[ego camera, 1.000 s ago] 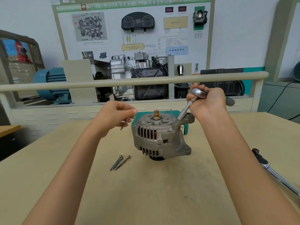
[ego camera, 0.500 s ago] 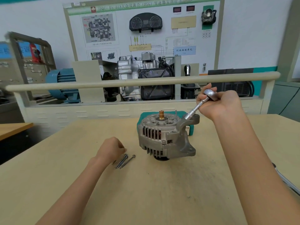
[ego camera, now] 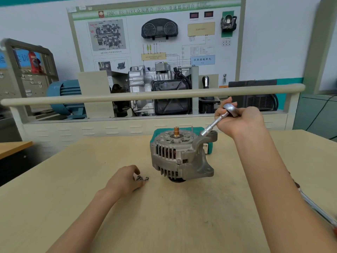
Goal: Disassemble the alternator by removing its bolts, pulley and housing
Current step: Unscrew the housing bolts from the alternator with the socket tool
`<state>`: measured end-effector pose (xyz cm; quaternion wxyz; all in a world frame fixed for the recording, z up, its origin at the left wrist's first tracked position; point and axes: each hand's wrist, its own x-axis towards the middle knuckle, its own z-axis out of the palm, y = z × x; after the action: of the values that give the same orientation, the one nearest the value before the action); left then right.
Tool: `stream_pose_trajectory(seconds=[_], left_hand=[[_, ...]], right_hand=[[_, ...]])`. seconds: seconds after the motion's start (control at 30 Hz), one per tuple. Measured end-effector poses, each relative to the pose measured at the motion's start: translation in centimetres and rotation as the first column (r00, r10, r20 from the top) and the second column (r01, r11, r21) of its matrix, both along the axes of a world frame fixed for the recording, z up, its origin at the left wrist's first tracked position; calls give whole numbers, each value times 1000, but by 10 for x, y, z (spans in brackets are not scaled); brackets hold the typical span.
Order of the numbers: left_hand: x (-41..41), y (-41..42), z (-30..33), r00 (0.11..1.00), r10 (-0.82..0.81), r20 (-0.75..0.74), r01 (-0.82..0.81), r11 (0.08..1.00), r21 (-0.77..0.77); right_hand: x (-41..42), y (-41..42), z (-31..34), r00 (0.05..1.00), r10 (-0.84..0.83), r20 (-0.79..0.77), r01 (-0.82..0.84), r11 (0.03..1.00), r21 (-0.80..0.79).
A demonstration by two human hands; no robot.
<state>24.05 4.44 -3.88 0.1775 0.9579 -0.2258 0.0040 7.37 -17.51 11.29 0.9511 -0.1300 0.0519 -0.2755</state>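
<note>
Tabletop (ego camera: pixel 182 216), near part: left hand (ego camera: pixel 125 180), fingers curled down over a small cluster of loose bolts (ego camera: pixel 141 178) lying toward the middle of the tabletop; whether it pinches one or merely touches them cannot be told. Likely purpose: parking removed bolts together, clear of the work.

Right edge: a long metal tool (ego camera: pixel 317 210), partly cut off by the frame, lying idle.

Middle of the tabletop: alternator (ego camera: pixel 180 157), standing pulley end down, copper-coloured shaft tip up; one bolt (ego camera: pixel 192 132) stands raised from its top face (apparently loosened, not yet lifted out).

Far side: right hand (ego camera: pixel 240 119) wrapped round the head of a ratchet (ego camera: pixel 217 123), its socket angled down onto the alternator's mounting ear, presumably kept ready.

Behind the alternator: a teal case (ego camera: pixel 198 129).
</note>
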Motion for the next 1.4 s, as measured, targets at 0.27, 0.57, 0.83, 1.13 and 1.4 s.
stream_pose_trajectory(seconds=[0.27, 0.57, 0.83, 1.13, 1.4], left_hand=[[-43, -6, 26, 942, 24, 336, 48, 978, -204], [-146, -53, 67, 803, -530, 271, 588, 780, -215], [-152, -62, 70, 854, -512, 95, 512, 793, -330], [-138, -50, 75, 744, -552, 376, 622, 777, -92], [-119, -33, 91, 617, -671, 412, 739, 673, -11]], right_hand=[[-19, 28, -33, 999, 32, -44, -27, 994, 110], [-21, 46, -72, 963, 165, -211, -133, 978, 158], [-41, 50, -89, 719, 80, -691, -568, 642, -516], [-42, 32, -101, 892, -369, -260, -234, 114, -966], [-50, 26, -98, 859, 391, -331, -476, 369, -798]])
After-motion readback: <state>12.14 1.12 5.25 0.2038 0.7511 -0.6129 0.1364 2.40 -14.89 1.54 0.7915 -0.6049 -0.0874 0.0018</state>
